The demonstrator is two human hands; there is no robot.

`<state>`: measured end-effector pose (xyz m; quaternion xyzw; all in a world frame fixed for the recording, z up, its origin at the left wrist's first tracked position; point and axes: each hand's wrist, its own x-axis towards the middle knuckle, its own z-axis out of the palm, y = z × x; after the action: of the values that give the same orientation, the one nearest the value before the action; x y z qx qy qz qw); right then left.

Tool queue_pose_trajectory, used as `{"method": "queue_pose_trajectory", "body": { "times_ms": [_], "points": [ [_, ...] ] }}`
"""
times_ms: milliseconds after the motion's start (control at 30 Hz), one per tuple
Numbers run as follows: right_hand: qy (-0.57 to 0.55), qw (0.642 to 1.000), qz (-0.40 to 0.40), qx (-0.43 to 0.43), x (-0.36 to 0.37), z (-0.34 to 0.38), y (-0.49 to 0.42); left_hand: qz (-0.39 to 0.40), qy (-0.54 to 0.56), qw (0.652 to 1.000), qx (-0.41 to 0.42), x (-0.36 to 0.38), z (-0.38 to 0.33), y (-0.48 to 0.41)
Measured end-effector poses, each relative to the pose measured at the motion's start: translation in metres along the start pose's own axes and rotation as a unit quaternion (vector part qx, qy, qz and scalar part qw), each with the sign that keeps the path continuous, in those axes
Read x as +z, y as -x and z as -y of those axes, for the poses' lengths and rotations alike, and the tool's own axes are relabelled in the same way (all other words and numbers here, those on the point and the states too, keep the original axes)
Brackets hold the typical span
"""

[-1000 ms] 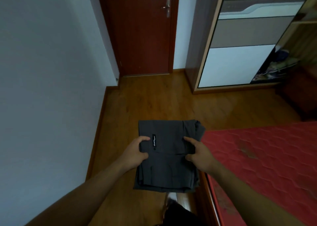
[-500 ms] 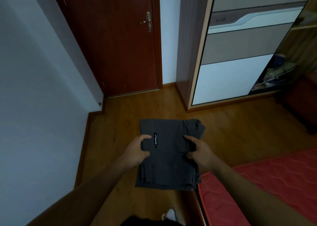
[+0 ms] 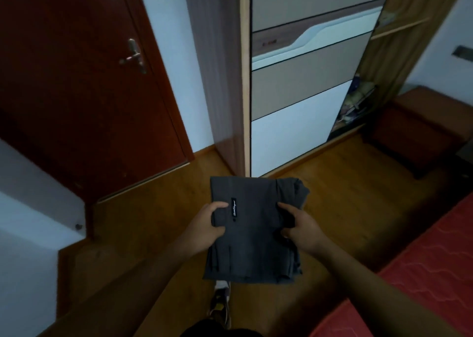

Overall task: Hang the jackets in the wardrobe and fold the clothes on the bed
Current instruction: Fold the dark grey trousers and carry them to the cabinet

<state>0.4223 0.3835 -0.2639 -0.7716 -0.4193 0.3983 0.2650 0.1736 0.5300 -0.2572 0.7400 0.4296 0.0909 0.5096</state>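
Left fingers: the left hand clamps the left edge of the folded dark grey fabric garment. Its thumb lies across the top beside a small black label with white script. The other fingers go under the cloth and are hidden.
Right fingers: the right hand pinches the right edge the same way, thumb on top and one fingertip curled in at the side. The rest are out of sight beneath.
Garment: a flat, squarish bundle of several layers, held level in the air between the two hands over the brown wooden floor. It is off the bed and not yet in the wardrobe.
Loose part: the far right corner bulges, with layers stepping out of line. The near edge hangs free of both grips.
Risk, unfolding: only the middle of each side is pinned, so a forward tilt or an easing thumb could let the lower layers slide and the fold open.
Risk, drop: if one hand lets go to reach for anything, the other has a single edge, and the bundle would likely sag or fall to the floor.
Wardrobe: the tall wardrobe with beige and white sliding panels stands ahead. Its open section is to the right and holds things too dim to identify, so the bundle could snag going in.
Bed: the red quilted mattress lies at lower right, its corner near the right forearm.
Feet: a shoe shows directly below the garment, which blocks the view of the floor there, so a misstep is possible.
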Motion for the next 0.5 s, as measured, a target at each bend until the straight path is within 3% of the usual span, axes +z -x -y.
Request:
{"method": "queue_pose_trajectory", "body": {
  "times_ms": [233,500],
  "points": [
    [-0.056,0.99,-0.097,0.081,-0.062,0.026,-0.098,0.097,-0.056,0.992,0.057,-0.037,-0.056,-0.189],
    [-0.083,0.952,-0.22,0.196,-0.158,-0.008,-0.106,0.238,-0.105,0.954,0.145,0.038,-0.156,-0.315]
  ]
}}
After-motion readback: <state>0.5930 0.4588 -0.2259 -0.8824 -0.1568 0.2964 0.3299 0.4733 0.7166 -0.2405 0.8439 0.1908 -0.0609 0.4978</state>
